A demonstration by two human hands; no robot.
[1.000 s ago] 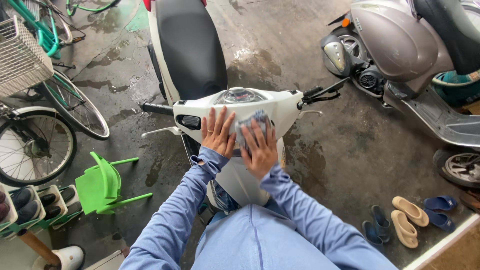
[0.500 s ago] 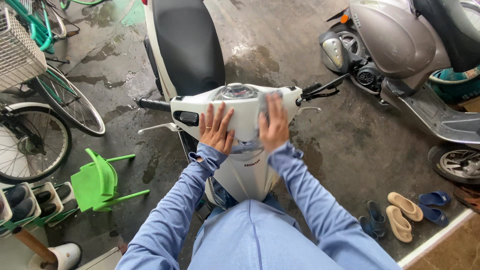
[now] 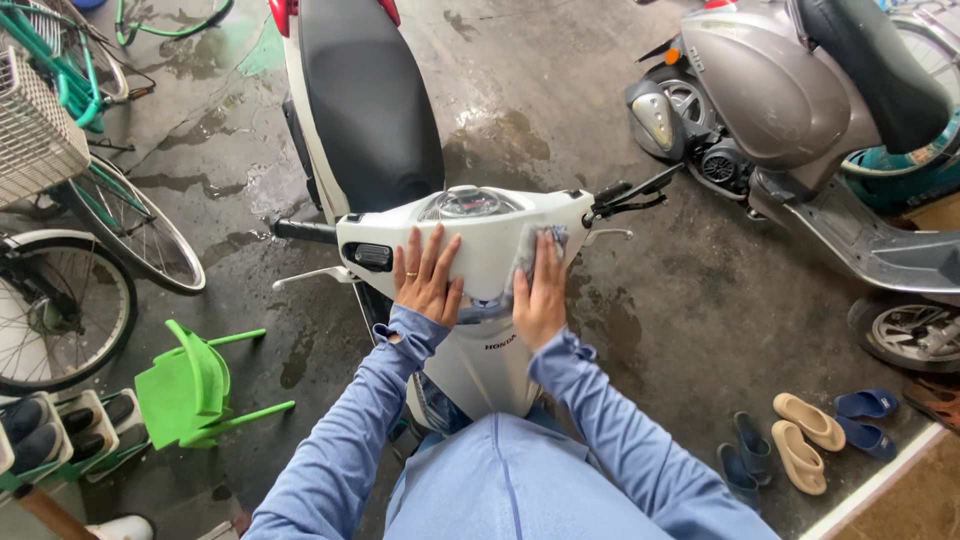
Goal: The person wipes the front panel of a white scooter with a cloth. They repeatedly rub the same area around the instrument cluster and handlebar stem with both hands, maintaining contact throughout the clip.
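The left hand (image 3: 428, 280) lies flat, fingers (image 3: 432, 250) spread, on the white scooter's front cowl (image 3: 480, 240), while the right hand (image 3: 541, 295) presses a grey cloth (image 3: 530, 248) against the cowl just below the speedometer (image 3: 465, 203). A toppled green plastic chair (image 3: 190, 385) lies on the wet concrete floor (image 3: 640, 330) to the left. A grey scooter (image 3: 800, 120) is parked at the right, with tan and blue sandals (image 3: 810, 430) near it.

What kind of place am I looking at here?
Likely a covered parking or garage area: wet concrete floor, white scooter, grey-brown scooter and teal bicycles parked close by.
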